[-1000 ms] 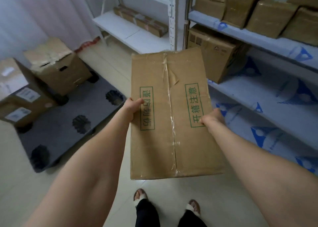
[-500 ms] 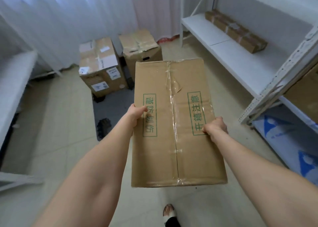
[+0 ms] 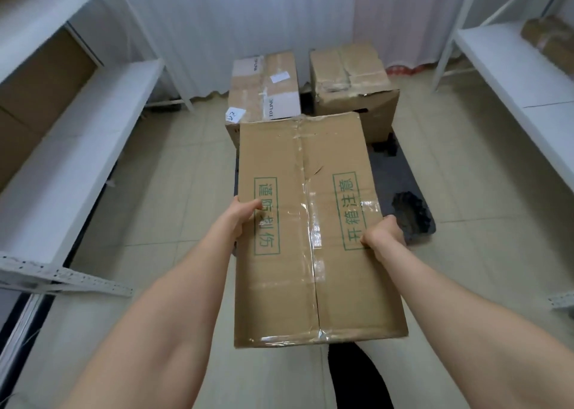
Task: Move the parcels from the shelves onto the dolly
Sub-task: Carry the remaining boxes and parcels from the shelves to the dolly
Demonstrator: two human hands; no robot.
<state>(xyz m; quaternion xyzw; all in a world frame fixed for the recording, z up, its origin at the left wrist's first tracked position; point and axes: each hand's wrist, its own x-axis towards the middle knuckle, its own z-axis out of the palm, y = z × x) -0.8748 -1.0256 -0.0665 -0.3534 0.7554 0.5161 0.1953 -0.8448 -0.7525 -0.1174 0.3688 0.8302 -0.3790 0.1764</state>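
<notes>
Two parcels already stand on the dolly [image 3: 403,172]: a taped carton [image 3: 264,89] with white TP-LINK tape at 11 o'clock and a crumpled carton [image 3: 351,79] at 1 o'clock. They sit side by side at the far end of the dark platform with a narrow gap between them. The held carton [image 3: 310,238] is in transit, carried level in the air at 12 o'clock. Its far edge overlaps the near part of the platform in this view, and it is not yet set down. The left hand [image 3: 243,214] grips the carton's 9 o'clock edge with the thumb laid on the top face beside the green printed warning. The right hand [image 3: 380,236] grips the 3 o'clock edge in the same way. The fingers of both hands are hidden under the carton, so how they lie cannot be told. Judged progress: two parcels are delivered and the third is at the lowering step, with bare platform showing near 2 o'clock of the load. At least one shelf parcel [image 3: 549,39] remains on the right shelf [image 3: 512,76] at 2 o'clock. A brown cardboard surface in the left shelving [image 3: 77,148] at 10 o'clock may be another parcel, but this cannot be confirmed. The task is therefore judged incomplete.
</notes>
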